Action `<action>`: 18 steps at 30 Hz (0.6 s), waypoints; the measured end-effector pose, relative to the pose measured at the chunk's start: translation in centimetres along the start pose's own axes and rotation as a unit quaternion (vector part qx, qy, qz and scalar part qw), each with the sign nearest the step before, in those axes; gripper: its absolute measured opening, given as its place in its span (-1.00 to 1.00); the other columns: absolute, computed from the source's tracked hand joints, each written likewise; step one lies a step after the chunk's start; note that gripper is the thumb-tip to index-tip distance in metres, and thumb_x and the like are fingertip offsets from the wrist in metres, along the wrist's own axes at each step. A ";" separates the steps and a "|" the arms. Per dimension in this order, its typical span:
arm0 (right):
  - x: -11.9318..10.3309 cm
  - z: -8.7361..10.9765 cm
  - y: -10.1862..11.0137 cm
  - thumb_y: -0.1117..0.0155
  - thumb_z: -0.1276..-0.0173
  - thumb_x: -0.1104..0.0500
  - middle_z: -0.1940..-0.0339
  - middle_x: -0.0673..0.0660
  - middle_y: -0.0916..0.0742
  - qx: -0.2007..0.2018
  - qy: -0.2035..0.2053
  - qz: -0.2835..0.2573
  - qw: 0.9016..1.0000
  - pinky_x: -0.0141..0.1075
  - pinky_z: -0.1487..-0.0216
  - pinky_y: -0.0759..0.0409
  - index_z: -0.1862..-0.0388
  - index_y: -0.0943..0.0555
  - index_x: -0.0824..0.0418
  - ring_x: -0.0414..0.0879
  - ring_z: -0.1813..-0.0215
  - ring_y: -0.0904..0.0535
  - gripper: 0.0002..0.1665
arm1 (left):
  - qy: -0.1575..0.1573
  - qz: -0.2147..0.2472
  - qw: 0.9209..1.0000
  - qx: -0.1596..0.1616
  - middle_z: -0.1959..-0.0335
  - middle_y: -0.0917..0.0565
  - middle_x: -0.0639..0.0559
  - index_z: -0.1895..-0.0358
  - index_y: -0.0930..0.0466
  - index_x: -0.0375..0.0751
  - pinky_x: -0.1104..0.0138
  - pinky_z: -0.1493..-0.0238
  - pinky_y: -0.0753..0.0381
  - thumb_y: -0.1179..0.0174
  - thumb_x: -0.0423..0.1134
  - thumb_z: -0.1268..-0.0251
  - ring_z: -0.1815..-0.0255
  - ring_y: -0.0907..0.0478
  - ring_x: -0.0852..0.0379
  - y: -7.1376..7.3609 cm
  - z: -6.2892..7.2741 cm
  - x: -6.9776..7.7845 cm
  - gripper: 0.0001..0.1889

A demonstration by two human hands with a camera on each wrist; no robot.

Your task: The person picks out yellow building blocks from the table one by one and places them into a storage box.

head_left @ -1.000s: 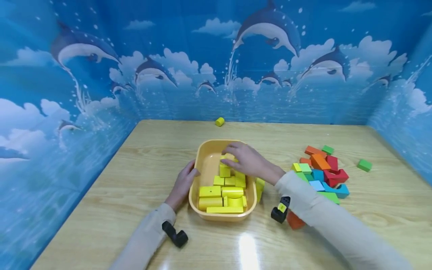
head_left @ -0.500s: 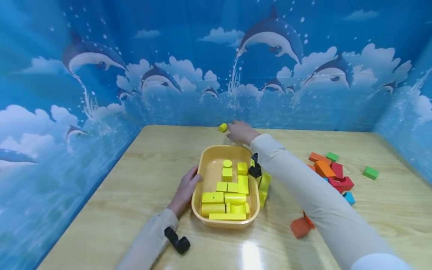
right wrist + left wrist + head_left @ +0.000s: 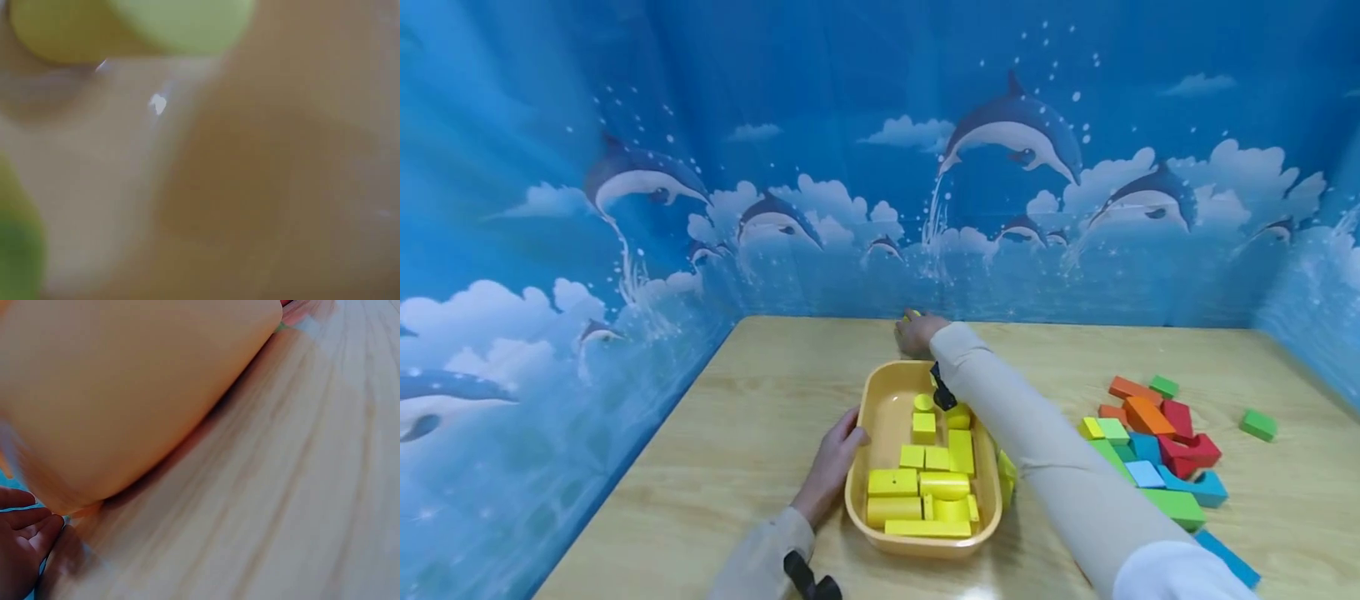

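A yellow-orange plastic tub (image 3: 880,396) stands mid-table with several yellow blocks (image 3: 945,485) lying in it. My left hand (image 3: 833,457) holds the tub's left side, thumb over the rim; its fingertips (image 3: 53,520) show against the tub wall in the left wrist view. Beyond the tub, near the table's far edge, my right hand (image 3: 919,333) has its fingers around a small yellow cylinder block (image 3: 912,315), mostly hidden by the hand. My right forearm passes over the tub's right rim. In the right wrist view a yellow round block (image 3: 187,25) appears close up and blurred.
To the right lies a loose pile of coloured blocks (image 3: 1144,417), with a green block (image 3: 1257,425) apart from it. A yellow block (image 3: 1006,477) sits just outside the tub's right wall. A dolphin-print curtain (image 3: 820,275) borders the table's back and sides.
My right hand has moved from over the tub to the far edge and closed around the yellow cylinder there. The left hand keeps its hold on the tub. The head view has tilted up.
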State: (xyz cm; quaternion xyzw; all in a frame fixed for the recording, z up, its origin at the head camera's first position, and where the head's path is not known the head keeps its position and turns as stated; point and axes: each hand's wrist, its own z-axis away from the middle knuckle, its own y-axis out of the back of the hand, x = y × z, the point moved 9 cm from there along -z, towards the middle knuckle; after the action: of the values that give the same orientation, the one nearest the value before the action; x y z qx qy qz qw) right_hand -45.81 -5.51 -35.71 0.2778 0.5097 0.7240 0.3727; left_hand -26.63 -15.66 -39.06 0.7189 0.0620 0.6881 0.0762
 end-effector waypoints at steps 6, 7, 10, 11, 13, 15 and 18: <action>1.5 -0.1 -0.5 0.11 -0.51 0.26 -0.44 0.34 -0.29 0.050 -0.029 -0.044 0.997 0.06 -0.34 -0.31 -0.45 -0.28 0.24 0.26 -0.37 -0.29 -0.46 | 0.013 0.001 1.000 0.005 -0.37 -0.33 -0.34 -0.40 -0.22 -0.42 -0.02 -0.30 -0.33 0.11 -0.30 -0.20 -0.27 -0.38 -0.18 -0.2 0.2 -0.3 -0.36; 1.6 -0.1 -0.3 0.10 -0.50 0.29 -0.39 0.35 -0.36 0.057 -0.023 -0.034 0.998 0.05 -0.31 -0.35 -0.40 -0.34 0.27 0.25 -0.33 -0.34 -0.50 | 0.014 0.000 1.000 0.007 -0.37 -0.32 -0.34 -0.40 -0.22 -0.42 -0.02 -0.30 -0.33 0.10 -0.30 -0.20 -0.27 -0.37 -0.18 -0.1 0.1 -0.3 -0.36; 2.1 0.1 0.1 0.07 -0.47 0.34 -0.13 0.33 -0.56 0.072 -0.003 -0.014 0.997 -0.02 -0.13 -0.50 -0.15 -0.51 0.32 0.18 -0.14 -0.50 -0.66 | 0.013 -0.007 1.000 0.008 -0.36 -0.34 -0.34 -0.40 -0.23 -0.42 -0.02 -0.30 -0.34 0.10 -0.30 -0.21 -0.27 -0.38 -0.18 0.1 0.0 -0.3 -0.38; 2.3 0.3 0.3 0.04 -0.46 0.35 -0.01 0.29 -0.60 0.076 0.005 -0.002 0.997 -0.05 -0.04 -0.53 -0.05 -0.55 0.30 0.14 -0.05 -0.53 -0.72 | 0.010 -0.009 1.000 0.006 -0.36 -0.34 -0.34 -0.39 -0.24 -0.42 -0.02 -0.29 -0.34 0.10 -0.30 -0.22 -0.27 -0.38 -0.18 0.1 -0.1 -0.2 -0.38; 2.5 0.7 0.6 0.00 -0.43 0.36 0.18 0.22 -0.63 0.083 0.020 0.023 0.996 -0.08 0.10 -0.54 0.12 -0.58 0.27 0.10 0.08 -0.56 -0.80 | 0.003 -0.013 1.000 0.006 -0.35 -0.36 -0.35 -0.38 -0.24 -0.44 -0.02 -0.28 -0.36 0.10 -0.31 -0.22 -0.26 -0.39 -0.18 0.1 -0.1 0.0 -0.39; 2.6 1.2 1.1 -0.01 -0.42 0.36 0.21 0.19 -0.65 0.090 0.029 0.034 0.995 -0.10 0.14 -0.57 0.09 -0.60 0.27 0.08 0.12 -0.58 -0.78 | -0.001 -0.012 1.000 0.005 -0.35 -0.36 -0.34 -0.39 -0.24 -0.43 -0.02 -0.28 -0.35 0.09 -0.31 -0.22 -0.26 -0.39 -0.17 0.2 -0.1 0.0 -0.39; 2.0 2.5 2.2 -0.08 -0.40 0.30 0.18 0.20 -0.68 0.113 0.040 0.033 0.992 -0.12 0.15 -0.62 -0.05 -0.58 0.28 0.06 0.16 -0.62 -0.72 | -0.004 -0.015 1.000 0.004 -0.34 -0.37 -0.34 -0.38 -0.25 -0.43 -0.01 -0.27 -0.36 0.09 -0.32 -0.22 -0.25 -0.40 -0.17 0.1 0.1 0.1 -0.39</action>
State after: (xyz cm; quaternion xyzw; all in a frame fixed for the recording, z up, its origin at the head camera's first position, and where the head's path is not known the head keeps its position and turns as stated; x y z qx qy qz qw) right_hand -45.52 -2.98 -32.75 0.3060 0.5934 0.6839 0.2941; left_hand -26.57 -15.76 -38.96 0.7208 0.0749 0.6840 0.0836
